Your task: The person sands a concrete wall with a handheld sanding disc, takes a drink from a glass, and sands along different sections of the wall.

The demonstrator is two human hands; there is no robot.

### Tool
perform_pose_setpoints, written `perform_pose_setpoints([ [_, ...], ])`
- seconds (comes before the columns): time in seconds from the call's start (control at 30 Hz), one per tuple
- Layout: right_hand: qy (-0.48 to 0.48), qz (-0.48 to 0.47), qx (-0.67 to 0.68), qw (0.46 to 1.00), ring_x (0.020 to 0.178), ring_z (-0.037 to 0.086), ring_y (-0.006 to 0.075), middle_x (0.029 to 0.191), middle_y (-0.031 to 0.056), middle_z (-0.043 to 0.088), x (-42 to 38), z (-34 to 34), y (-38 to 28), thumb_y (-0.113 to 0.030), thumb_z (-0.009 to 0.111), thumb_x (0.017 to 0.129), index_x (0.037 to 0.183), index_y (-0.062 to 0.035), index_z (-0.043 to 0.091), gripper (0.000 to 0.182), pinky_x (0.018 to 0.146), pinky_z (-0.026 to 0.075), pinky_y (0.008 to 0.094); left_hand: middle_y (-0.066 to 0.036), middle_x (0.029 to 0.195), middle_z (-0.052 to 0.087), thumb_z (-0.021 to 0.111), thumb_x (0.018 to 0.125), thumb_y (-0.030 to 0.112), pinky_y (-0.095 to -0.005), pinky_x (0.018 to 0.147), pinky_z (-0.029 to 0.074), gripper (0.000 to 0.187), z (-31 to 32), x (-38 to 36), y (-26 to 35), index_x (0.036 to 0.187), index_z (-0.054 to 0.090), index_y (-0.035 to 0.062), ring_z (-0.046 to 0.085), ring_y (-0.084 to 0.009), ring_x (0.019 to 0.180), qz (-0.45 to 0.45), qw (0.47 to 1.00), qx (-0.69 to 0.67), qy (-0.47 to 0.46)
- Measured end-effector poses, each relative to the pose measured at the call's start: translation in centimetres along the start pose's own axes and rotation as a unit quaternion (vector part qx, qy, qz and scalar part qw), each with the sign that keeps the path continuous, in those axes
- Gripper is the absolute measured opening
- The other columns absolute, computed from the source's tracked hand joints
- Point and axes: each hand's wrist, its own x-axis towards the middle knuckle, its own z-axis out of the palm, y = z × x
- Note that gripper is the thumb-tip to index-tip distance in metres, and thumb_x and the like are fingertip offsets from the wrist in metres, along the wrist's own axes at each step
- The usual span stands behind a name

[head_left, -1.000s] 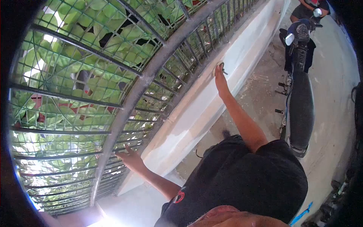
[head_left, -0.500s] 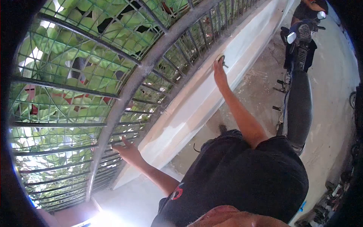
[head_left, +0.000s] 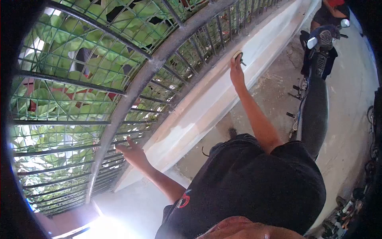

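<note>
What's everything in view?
railing: one, dark grey, left
mesh: one, green, behind railing
leaves: many, green, behind mesh
ledge: one, white-tan, below railing
small tool: one, tan-dark, at ledge
motorcycle: one, black, right
mirrors: two, pale, on motorcycle
floor: one, grey, beneath motorcycle
other person: one, dark-and-red clothed, top right
clutter: uncountable, dark, lower right
shirt: one, black, bottom centre
left hand: one, bare, by railing
right hand: one, bare, holding small tool

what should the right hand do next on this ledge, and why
Probably slide the round tool a short way along the ledge: the right hand already has it at the upper edge, the surface around it looks patchy, tan and white, and the left hand is well apart, by the railing.
</note>
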Motion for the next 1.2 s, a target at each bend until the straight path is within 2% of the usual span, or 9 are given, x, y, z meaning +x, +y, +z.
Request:
perform_pose_setpoints([
  [0.27,-0.035,-0.018,-0.024,0.999,0.136,0.026,0.0382,0.144,0.031,0.026,-4.2,1.4,-1.4,-0.041,0.046,0.096,0.145,0.0023,0.01,0.075,0.109,0.026,0.0358,-0.038,0.114,0.052,0.047,0.095,0.04,-0.0482,0.073,0.052,0.067,1.2,0.6,-2.1,0.136,0.021,-0.0068,0.067,-0.0383,0.083,0.05,0.994,0.083,0.047],
  [0.37,-0.027,0.004,-0.038,0.999,0.135,0.028,0.0388,0.143,0.0315,0.027,-2.3,0.4,-1.1,-0.043,0.047,0.095,0.145,0.002,0.011,0.076,0.108,0.027,0.0365,-0.038,0.118,0.05,0.047,0.095,0.039,-0.0483,0.074,0.052,0.067,0.1,0.3,-0.2,0.136,0.022,-0.0062,0.066,-0.0382,0.085,-0.045,0.998,0.034,-0.017],
  [0.5,0.005,-0.033,-0.06,0.998,0.134,0.029,0.0389,0.143,0.0315,0.027,0.4,-0.7,-0.7,-0.049,0.045,0.094,0.145,0.002,0.012,0.079,0.108,0.027,0.0367,-0.038,0.12,0.048,0.049,0.094,0.037,-0.0462,0.068,0.054,0.07,-0.2,0.1,0.1,0.139,0.02,-0.0082,0.067,-0.0373,0.084,-0.042,0.999,-0.001,-0.023],
  [0.57,-0.015,-0.014,-0.06,0.998,0.134,0.03,0.0384,0.143,0.031,0.027,-1.4,-0.3,-1.7,-0.051,0.044,0.094,0.145,0.0016,0.011,0.081,0.108,0.027,0.0364,-0.038,0.126,0.043,0.051,0.094,0.035,-0.0351,0.048,0.052,0.073,-0.1,0.0,-0.2,0.138,0.017,-0.012,0.069,-0.0299,0.069,-0.014,1.0,-0.004,-0.022],
  [0.7,-0.062,0.021,-0.072,0.995,0.135,0.029,0.0361,0.145,0.0285,0.026,-4.1,1.1,-1.7,-0.052,0.045,0.093,0.147,-0.0018,0.007,0.082,0.108,0.028,0.0351,-0.038,0.121,0.048,0.05,0.094,0.034,-0.041,0.062,0.055,0.069,0.1,0.2,0.0,0.139,0.02,-0.0098,0.067,-0.0359,0.083,-0.039,0.999,-0.011,-0.013],
  [1.03,-0.034,0.039,-0.038,0.998,0.135,0.029,0.0369,0.144,0.0293,0.027,-4.3,2.2,-0.9,-0.05,0.042,0.095,0.148,-0.0058,0.004,0.078,0.107,0.028,0.0331,-0.039,0.124,0.044,0.051,0.094,0.035,-0.0367,0.048,0.055,0.067,1.8,0.8,-4.3,0.136,0.02,-0.0078,0.067,-0.0382,0.082,0.065,0.996,0.038,0.046],
  [1.1,-0.067,0.082,-0.008,0.994,0.135,0.028,0.0361,0.144,0.0291,0.028,-5.2,1.7,-1.8,-0.049,0.041,0.096,0.148,-0.0061,0.005,0.076,0.107,0.028,0.0324,-0.038,0.123,0.045,0.051,0.094,0.035,-0.0369,0.048,0.055,0.065,0.1,0.1,-0.3,0.136,0.02,-0.0052,0.066,-0.0397,0.085,-0.052,0.996,-0.057,-0.034],
  [1.17,-0.042,0.057,-0.015,0.997,0.135,0.029,0.0359,0.144,0.0287,0.028,-2.6,1.5,1.4,-0.048,0.04,0.096,0.148,-0.0062,0.006,0.075,0.106,0.029,0.0325,-0.039,0.119,0.048,0.049,0.094,0.041,-0.0509,0.07,0.052,0.064,0.3,0.3,-1.1,0.133,0.025,-0.0033,0.058,-0.0464,0.101,-0.02,0.999,-0.034,-0.011],
  [1.2,-0.022,0.033,-0.021,0.999,0.135,0.029,0.0356,0.144,0.0282,0.028,-1.8,1.3,1.7,-0.048,0.039,0.096,0.148,-0.0063,0.007,0.074,0.106,0.029,0.0325,-0.038,0.115,0.051,0.048,0.093,0.041,-0.0539,0.077,0.049,0.063,-1.6,-0.2,2.4,0.129,0.025,-0.005,0.058,-0.0482,0.098,-0.107,0.99,-0.056,-0.069],
])
